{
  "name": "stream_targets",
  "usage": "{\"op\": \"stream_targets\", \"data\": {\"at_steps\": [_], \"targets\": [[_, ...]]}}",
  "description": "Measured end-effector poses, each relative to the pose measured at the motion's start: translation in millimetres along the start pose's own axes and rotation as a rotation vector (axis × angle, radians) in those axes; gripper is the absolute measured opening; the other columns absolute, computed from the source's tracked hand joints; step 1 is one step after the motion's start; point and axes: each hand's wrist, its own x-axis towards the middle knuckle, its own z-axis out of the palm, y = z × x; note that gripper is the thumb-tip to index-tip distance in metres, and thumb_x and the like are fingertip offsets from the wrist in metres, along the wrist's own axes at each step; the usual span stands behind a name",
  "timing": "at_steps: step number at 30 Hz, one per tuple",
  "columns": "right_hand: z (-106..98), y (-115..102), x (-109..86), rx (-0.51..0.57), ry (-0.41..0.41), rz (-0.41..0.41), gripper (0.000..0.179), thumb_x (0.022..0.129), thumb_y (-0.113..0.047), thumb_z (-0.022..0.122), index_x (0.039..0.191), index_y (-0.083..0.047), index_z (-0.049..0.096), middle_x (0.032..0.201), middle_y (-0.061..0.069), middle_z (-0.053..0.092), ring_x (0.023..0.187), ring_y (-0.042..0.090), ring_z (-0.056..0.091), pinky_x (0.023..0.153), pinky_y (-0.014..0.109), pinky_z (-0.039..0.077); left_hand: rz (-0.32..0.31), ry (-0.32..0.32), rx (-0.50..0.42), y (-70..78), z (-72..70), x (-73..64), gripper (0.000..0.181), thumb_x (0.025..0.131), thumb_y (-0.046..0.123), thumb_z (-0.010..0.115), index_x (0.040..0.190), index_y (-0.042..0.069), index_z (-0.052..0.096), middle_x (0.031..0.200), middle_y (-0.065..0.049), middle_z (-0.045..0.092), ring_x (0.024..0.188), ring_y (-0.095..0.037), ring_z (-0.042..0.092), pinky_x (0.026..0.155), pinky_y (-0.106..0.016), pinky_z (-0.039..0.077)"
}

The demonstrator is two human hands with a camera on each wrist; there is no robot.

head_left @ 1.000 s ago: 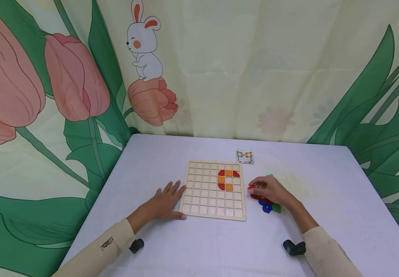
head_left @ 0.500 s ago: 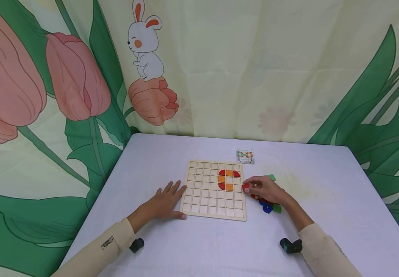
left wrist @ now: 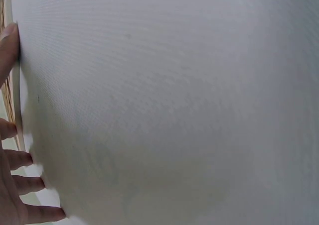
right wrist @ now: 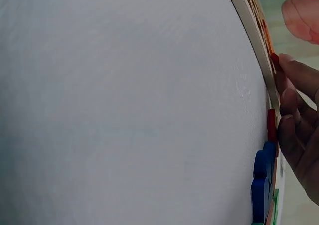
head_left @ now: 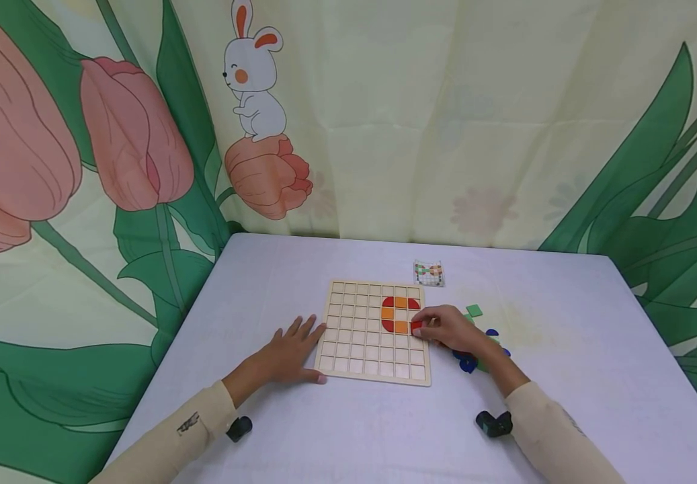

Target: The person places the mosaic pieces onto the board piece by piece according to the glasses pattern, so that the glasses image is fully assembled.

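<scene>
A square wooden grid board lies on the table, with red rounded pieces and orange square pieces set in its upper right cells. My right hand pinches a red piece between thumb and fingertips over the board's right edge, beside an orange square. In the right wrist view the red piece shows at the fingertips, right at the board's rim. My left hand rests with spread fingers along the board's left edge, the thumb and fingers straight, holding no piece.
Blue pieces and green pieces lie in a loose pile right of the board, partly under my right hand and forearm. A green square sits apart behind them. A small pattern card lies beyond the board's far right corner.
My right hand has carried the red piece leftward from the pile onto the board's right edge, uncovering more of the blue and green pieces. The left hand has stayed in place.
</scene>
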Motion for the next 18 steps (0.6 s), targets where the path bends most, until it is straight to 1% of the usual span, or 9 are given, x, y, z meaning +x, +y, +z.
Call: {"op": "stream_targets", "data": {"at_steps": [7,14,18], "targets": [[1.2,-6.1,4.4,-0.095,0.008,0.002,0.027,0.089,-0.025,0.077,0.113,-0.013,0.074,0.083,0.000,0.059,0.072,0.017,0.052,0.055,0.023,0.042,-0.008,0.004,0.011,0.7,0.8,0.3,0.109,0.077,0.075,0.068,0.161,0.018,0.026,0.168,-0.012,0.019,0.153,-0.042,0.018,0.112,-0.068,0.031],[-1.1,-7.6,4.4,-0.156,0.008,0.007,0.024,0.089,-0.027,0.078,0.108,-0.015,0.075,0.080,-0.003,0.059,0.072,0.016,0.051,0.056,0.023,0.041,-0.009,0.004,0.012,1.3,1.1,0.4,0.109,0.077,0.075,0.067,0.161,0.019,0.025,0.168,-0.012,0.019,0.153,-0.042,0.018,0.112,-0.068,0.031],[-1.6,-8.3,5.4,-0.175,0.007,-0.010,0.024,0.088,-0.030,0.079,0.106,-0.016,0.076,0.080,-0.004,0.060,0.073,0.016,0.052,0.058,0.024,0.041,-0.012,0.001,0.016,1.7,1.1,0.5,0.109,0.077,0.075,0.067,0.161,0.019,0.025,0.168,-0.012,0.019,0.153,-0.042,0.018,0.112,-0.067,0.031]]}}
